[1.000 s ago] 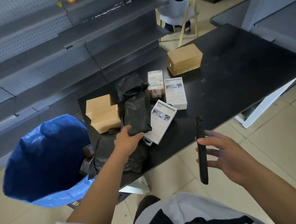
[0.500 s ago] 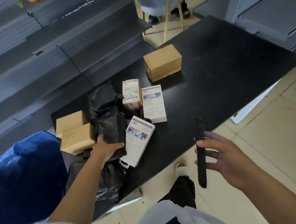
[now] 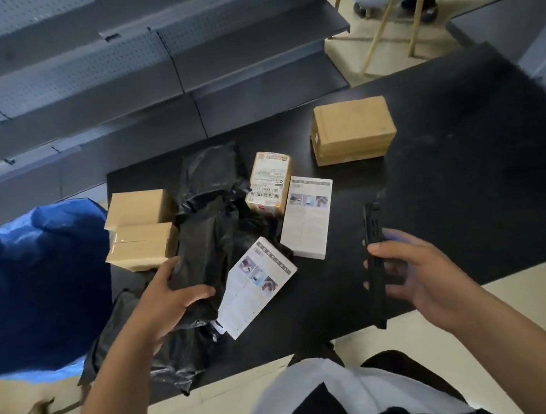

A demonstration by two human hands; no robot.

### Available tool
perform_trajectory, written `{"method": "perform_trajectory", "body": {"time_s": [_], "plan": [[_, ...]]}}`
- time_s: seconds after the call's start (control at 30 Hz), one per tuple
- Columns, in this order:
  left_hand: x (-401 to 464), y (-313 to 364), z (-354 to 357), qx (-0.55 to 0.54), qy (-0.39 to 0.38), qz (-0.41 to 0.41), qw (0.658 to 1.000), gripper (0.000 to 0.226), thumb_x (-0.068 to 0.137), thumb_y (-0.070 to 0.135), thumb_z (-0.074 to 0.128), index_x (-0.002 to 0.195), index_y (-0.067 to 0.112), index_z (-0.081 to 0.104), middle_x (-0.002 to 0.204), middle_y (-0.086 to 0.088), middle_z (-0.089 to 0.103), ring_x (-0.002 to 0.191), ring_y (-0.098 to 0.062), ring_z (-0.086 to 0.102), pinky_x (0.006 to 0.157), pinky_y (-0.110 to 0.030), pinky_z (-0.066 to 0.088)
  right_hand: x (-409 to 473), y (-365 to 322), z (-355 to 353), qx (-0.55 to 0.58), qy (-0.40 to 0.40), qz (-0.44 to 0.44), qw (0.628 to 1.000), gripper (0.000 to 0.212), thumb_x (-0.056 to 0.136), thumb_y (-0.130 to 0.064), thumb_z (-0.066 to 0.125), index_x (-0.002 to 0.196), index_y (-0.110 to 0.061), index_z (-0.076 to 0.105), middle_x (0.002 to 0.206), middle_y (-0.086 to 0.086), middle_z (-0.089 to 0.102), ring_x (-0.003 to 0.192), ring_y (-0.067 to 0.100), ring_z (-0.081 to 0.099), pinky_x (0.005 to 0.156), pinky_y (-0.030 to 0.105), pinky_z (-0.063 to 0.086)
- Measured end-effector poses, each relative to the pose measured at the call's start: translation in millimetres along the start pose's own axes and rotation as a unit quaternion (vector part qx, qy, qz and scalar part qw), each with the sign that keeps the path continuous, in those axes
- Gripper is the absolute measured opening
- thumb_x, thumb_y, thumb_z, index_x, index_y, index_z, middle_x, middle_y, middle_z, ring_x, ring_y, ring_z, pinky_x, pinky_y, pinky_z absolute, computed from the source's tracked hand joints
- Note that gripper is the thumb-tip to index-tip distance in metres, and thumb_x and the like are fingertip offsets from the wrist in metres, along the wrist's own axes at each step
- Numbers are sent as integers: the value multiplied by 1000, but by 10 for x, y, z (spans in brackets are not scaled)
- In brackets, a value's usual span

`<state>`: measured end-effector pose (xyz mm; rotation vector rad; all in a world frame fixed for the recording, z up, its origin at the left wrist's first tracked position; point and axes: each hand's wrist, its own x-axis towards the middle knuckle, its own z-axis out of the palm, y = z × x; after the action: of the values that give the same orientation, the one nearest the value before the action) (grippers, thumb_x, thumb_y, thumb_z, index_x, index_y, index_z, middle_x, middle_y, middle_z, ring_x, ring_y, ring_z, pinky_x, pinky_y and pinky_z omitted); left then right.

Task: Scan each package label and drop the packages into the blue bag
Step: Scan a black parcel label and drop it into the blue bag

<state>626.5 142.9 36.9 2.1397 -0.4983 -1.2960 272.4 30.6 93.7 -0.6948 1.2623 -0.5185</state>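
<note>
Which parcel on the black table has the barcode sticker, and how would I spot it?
On the black table, look just right of the heap of black plastic bags. The small tan box stands there, above two white leaflet-like boxes; it alone shows a white barcode label on top.

Legible text: I find one item only. The small brown labelled box (image 3: 269, 183) on the counter (image 3: 465, 186) carries a white shipping label with a barcode; the digits beneath appear upside down, roughly "502 A503 44", uncertain. The two white boxes (image 3: 307, 216) (image 3: 256, 284) show small photos and fine print, too blurred to read.
</note>
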Motion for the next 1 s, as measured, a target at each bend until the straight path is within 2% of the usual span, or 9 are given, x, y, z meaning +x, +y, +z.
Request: {"method": "perform_trajectory", "body": {"time_s": [0.1,0.17,0.27,0.43,0.57,0.67,0.73,0.87,1.0], "plan": [[-352,220,87,-91,-21,10,996,80,62,20,90,133,33,56,113,-12,73,97,-38,74,91,-58,57,110,-115,-103,11,-24,10,1000,40,78,-18,72,118,-16,70,87,-5,78,95,21,69,102,59,50],[-528,354,225,-183,-78,19,980,82,63,24,87,138,24,56,120,-14,72,105,-35,72,89,-48,58,201,-200,-188,-1,-49,12,999,40,75,-18,71,115,-16,70,84,-6,77,89,19,69,98,55,52],[-692,477,647,-315,-144,13,938,89,55,34,91,136,12,62,133,-17,66,112,-33,68,89,-45,58,371,-313,-381,-20,-91,17,996,23,86,-11,67,107,-19,73,80,-7,77,84,17,69,89,49,54],[-786,639,1799,-457,-224,3,861,67,58,41,90,118,14,76,123,-15,70,109,-31,69,86,-43,57,538,-499,-863,-19,-117,24,993,22,89,-11,67,107,-21,75,83,-5,77,82,14,71,85,47,56],[-636,766,2725,-514,-247,-46,820,54,85,48,60,128,17,69,133,-12,62,128,-33,51,110,-49,39,607,-610,-1440,-9,-115,28,993,20,91,-10,65,106,-19,74,81,-6,76,70,9,72,82,45,56],[-526,747,3252,-515,-270,-88,809,54,94,51,45,132,18,66,135,-13,62,138,-35,41,123,-50,14,645,-612,-1915,-17,-90,42,995,20,91,-12,65,107,-19,75,82,-5,77,77,14,70,80,44,56],[-475,673,3486,-500,-288,-109,809,56,94,53,47,134,18,65,141,-13,59,144,-35,37,124,-52,12,648,-601,-2177,-23,-77,49,996,18,90,-12,66,104,-20,75,81,-6,77,77,14,69,80,44,56],[-420,500,3730,-459,-254,-157,837,65,85,55,58,137,16,65,145,-14,58,142,-36,44,122,-54,25,616,-570,-2569,-34,-55,53,996,15,91,-13,68,104,-19,73,75,-7,75,81,18,68,88,48,56],[-412,418,3680,-485,-113,-200,844,57,92,52,62,132,12,62,133,-14,67,129,-38,58,111,-52,42,578,-549,-2784,-40,-55,52,996,17,93,-15,68,109,-19,69,98,4,69,93,24,67,95,52,54]]}}
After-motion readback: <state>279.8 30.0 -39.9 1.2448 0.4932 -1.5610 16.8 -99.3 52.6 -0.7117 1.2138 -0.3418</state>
